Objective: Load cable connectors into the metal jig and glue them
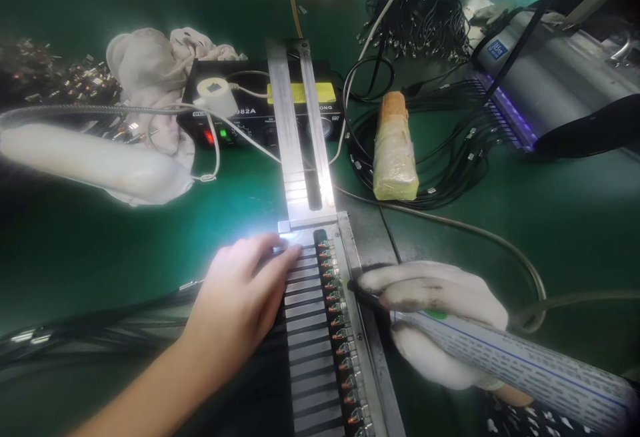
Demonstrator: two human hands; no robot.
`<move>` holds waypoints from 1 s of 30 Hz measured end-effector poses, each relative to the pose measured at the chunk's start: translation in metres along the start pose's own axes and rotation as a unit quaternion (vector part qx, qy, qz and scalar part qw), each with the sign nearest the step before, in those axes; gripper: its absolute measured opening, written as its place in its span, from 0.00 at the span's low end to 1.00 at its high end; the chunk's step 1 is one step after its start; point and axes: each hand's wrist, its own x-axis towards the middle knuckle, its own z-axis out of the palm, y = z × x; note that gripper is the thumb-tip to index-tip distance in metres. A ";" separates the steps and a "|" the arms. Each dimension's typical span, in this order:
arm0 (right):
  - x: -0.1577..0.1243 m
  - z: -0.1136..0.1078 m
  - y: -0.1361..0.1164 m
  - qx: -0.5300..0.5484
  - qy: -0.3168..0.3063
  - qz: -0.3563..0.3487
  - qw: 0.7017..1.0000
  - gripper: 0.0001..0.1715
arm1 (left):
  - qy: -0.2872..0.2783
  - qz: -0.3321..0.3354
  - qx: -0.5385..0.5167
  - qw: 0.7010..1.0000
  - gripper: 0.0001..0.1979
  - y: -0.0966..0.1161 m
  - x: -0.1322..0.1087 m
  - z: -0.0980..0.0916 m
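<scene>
A long metal fixture (313, 349) with slots runs down the middle. Black cables lie in its slots, and their small connector ends with copper-coloured bits (341, 333) line up along the right side. My left hand (245, 283), bare, is closed at the fixture's far end, thumb and forefinger pinching at a black cable (308, 247) in one of the upper slots. In a stained white glove, my right hand (440, 297) grips a printed tube (505, 351) with a black nozzle (367, 298). The nozzle's tip is close to the fixture's right rail, beside the connectors.
Beyond the fixture stands a black control box (250, 127) with lit switches. A wrapped yellow block (396, 157), cable bundles (413, 20) and a grey lamp unit (540, 70) glowing purple are at right. Left are a white padded roll (95, 163) and cloth (145, 63).
</scene>
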 end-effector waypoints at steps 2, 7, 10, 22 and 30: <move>0.000 0.001 0.000 0.003 0.004 -0.001 1.000 0.14 | 0.003 0.001 0.001 1.000 0.15 0.000 0.000 0.000; 0.003 0.002 0.002 0.015 0.010 0.001 1.000 0.13 | 0.012 0.007 0.000 1.000 0.14 0.002 0.002 0.000; 0.006 0.003 0.002 0.010 0.014 0.008 1.000 0.12 | 0.013 0.007 -0.001 1.000 0.14 0.002 0.002 -0.001; 0.008 0.004 0.001 0.013 0.027 0.022 0.999 0.11 | 0.010 0.005 0.000 1.000 0.15 0.001 0.001 -0.001; 0.003 0.004 0.006 0.023 0.024 0.027 0.999 0.15 | 0.010 0.003 0.002 1.000 0.15 0.001 0.001 0.000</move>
